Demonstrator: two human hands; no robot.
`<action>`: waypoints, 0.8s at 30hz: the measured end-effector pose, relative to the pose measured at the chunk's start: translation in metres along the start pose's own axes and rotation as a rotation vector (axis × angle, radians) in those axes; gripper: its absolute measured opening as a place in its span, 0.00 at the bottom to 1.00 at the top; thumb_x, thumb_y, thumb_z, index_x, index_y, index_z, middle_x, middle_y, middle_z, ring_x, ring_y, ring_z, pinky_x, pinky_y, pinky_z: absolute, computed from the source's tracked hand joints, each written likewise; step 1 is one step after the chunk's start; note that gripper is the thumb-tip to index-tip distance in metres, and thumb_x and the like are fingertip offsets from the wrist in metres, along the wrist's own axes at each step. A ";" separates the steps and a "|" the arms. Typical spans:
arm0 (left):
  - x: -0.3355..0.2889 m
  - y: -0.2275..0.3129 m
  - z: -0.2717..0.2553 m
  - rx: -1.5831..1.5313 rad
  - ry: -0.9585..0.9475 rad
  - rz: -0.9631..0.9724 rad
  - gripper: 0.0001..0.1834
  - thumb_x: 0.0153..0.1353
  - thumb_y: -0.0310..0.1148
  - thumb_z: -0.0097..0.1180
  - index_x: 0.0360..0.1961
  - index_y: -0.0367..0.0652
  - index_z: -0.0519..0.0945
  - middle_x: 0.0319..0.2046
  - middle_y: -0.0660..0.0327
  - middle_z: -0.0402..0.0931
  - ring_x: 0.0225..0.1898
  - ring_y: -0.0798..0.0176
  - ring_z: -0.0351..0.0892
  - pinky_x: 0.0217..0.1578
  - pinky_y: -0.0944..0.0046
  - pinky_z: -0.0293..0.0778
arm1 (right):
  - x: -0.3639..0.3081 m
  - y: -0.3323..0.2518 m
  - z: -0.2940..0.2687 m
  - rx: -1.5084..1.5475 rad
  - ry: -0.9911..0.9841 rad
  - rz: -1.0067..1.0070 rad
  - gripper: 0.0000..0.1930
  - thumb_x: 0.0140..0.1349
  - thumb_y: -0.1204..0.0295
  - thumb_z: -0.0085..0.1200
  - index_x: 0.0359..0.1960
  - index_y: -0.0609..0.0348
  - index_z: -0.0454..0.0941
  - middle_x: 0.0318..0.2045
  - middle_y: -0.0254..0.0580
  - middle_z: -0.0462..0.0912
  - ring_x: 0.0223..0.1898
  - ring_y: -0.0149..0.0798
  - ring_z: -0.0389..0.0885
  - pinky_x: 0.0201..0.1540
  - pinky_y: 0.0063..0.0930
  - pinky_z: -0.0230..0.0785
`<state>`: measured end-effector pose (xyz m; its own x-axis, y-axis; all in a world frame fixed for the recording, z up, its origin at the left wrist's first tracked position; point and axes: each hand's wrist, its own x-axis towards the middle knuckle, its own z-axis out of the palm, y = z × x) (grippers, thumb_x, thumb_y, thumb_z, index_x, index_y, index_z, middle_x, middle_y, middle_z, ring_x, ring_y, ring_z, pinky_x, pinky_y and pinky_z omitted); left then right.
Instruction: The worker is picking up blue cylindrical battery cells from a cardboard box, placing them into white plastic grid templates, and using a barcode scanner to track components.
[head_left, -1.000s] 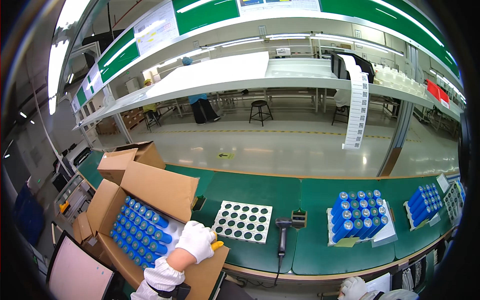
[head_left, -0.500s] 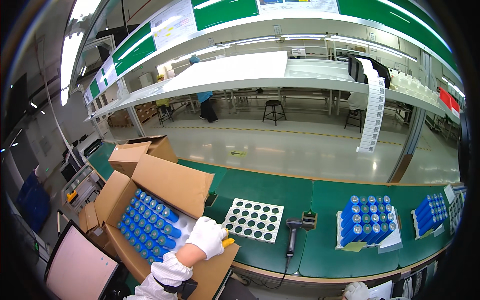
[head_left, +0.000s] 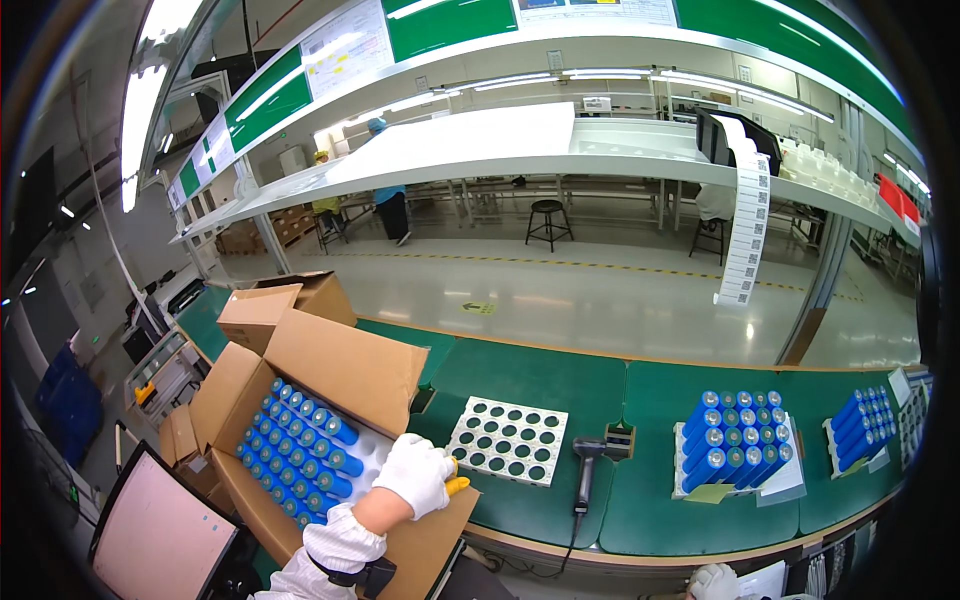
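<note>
While the left hand (head_left: 413, 478) sits over the right side of the open cardboard box (head_left: 345, 360), its yellow fingertips (head_left: 458, 486) are curled in tight. Can't tell if anything's pinched in there, the glove blocks it. Compared with half a second ago, that hand basically hasn't budged. Right hand (head_left: 714, 582) is just a bit of white glove at the bottom edge, cut off, so no clue about its grip; a second ago more of it and its sleeve showed.

Blue cylindrical cells (head_left: 300, 440) lie in rows inside the box, left of the left hand, with white lining between. Just right of the hand is a white tray with round holes (head_left: 556, 432), then a handheld scanner (head_left: 584, 480) on the green bench (head_left: 640, 510). Further right, a block of upright blue cells (head_left: 735, 440), and another block (head_left: 860, 425) past that. Everything's slid rightward in view since a second ago, so the camera turned. Way back, the worker in blue (head_left: 392, 208) has shifted a little left since the last frame.
</note>
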<state>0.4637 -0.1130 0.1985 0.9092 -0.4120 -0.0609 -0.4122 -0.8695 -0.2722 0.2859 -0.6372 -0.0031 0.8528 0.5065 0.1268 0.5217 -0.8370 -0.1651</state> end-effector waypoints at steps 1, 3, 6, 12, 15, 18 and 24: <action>0.000 0.000 0.000 -0.001 0.001 -0.003 0.11 0.54 0.43 0.60 0.30 0.50 0.86 0.30 0.62 0.82 0.38 0.59 0.81 0.50 0.58 0.65 | -0.001 0.000 0.000 0.006 -0.008 0.001 0.11 0.42 0.65 0.58 0.24 0.58 0.79 0.35 0.46 0.79 0.41 0.50 0.76 0.45 0.45 0.69; 0.001 0.001 -0.001 -0.002 0.002 -0.003 0.10 0.53 0.43 0.60 0.30 0.50 0.86 0.30 0.62 0.82 0.38 0.59 0.81 0.51 0.58 0.66 | -0.001 -0.001 -0.002 0.006 -0.026 0.015 0.11 0.42 0.64 0.58 0.24 0.58 0.80 0.35 0.46 0.79 0.42 0.50 0.76 0.46 0.45 0.69; 0.001 0.002 -0.003 0.018 -0.021 -0.013 0.12 0.49 0.43 0.62 0.33 0.50 0.87 0.30 0.65 0.81 0.39 0.60 0.80 0.49 0.59 0.65 | -0.002 0.001 0.001 0.000 -0.046 0.025 0.11 0.42 0.64 0.58 0.24 0.57 0.80 0.36 0.46 0.79 0.42 0.50 0.76 0.46 0.45 0.70; 0.001 0.002 -0.005 0.023 -0.045 -0.030 0.13 0.50 0.43 0.62 0.34 0.50 0.87 0.30 0.64 0.82 0.39 0.60 0.80 0.48 0.59 0.65 | -0.002 0.002 0.002 -0.007 -0.060 0.031 0.11 0.42 0.64 0.58 0.24 0.57 0.80 0.36 0.46 0.80 0.43 0.50 0.76 0.47 0.45 0.70; 0.001 0.002 -0.003 0.017 -0.022 -0.013 0.13 0.50 0.43 0.62 0.33 0.50 0.87 0.30 0.64 0.82 0.38 0.60 0.80 0.48 0.59 0.66 | -0.003 0.002 0.003 0.000 -0.047 0.032 0.11 0.41 0.64 0.58 0.24 0.57 0.80 0.36 0.46 0.80 0.43 0.50 0.76 0.46 0.44 0.69; 0.001 0.003 -0.004 0.014 -0.010 -0.003 0.13 0.50 0.44 0.62 0.32 0.50 0.87 0.30 0.64 0.82 0.38 0.60 0.80 0.48 0.59 0.66 | -0.003 0.002 0.005 0.005 -0.024 0.028 0.10 0.40 0.65 0.58 0.23 0.57 0.80 0.35 0.45 0.79 0.42 0.50 0.76 0.45 0.44 0.69; 0.001 0.002 -0.005 0.021 -0.045 -0.018 0.15 0.58 0.48 0.58 0.31 0.50 0.86 0.30 0.60 0.82 0.38 0.58 0.81 0.51 0.57 0.65 | -0.001 0.001 0.003 0.013 0.022 0.005 0.10 0.40 0.66 0.58 0.23 0.57 0.79 0.35 0.45 0.79 0.42 0.50 0.76 0.44 0.45 0.69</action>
<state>0.4633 -0.1168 0.2022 0.9185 -0.3828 -0.0989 -0.3945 -0.8706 -0.2940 0.2855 -0.6386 -0.0060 0.8549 0.4974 0.1472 0.5176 -0.8368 -0.1784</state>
